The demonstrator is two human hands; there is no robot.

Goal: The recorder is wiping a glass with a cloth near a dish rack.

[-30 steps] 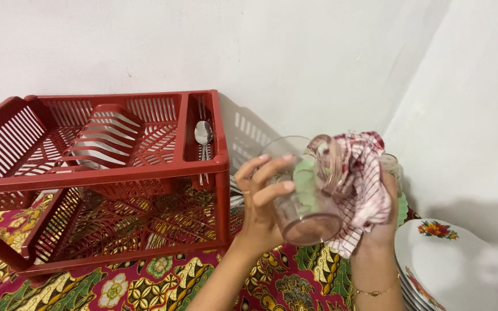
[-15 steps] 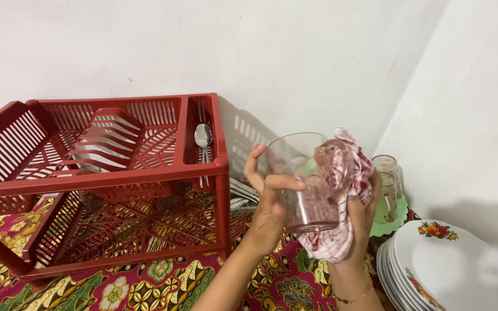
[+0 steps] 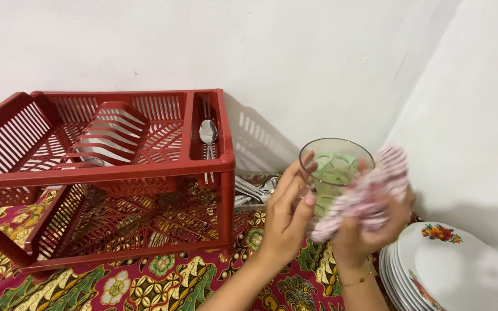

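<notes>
Turned upright since before, clear round glass (image 3: 334,173) gripped by left hand (image 3: 288,216); right hand (image 3: 364,230) presses checked cloth (image 3: 370,193).

To my left a red two-tier dish rack (image 3: 105,173) stands on the patterned cloth (image 3: 162,282), a spoon (image 3: 207,133) upright in its cutlery slot. More cutlery (image 3: 255,190) lies behind it, and flowered plates (image 3: 456,270) sit stacked at my right.

Both hands raised, left hand (image 3: 288,214) fingers curled, right hand (image 3: 364,227) clenched
</notes>
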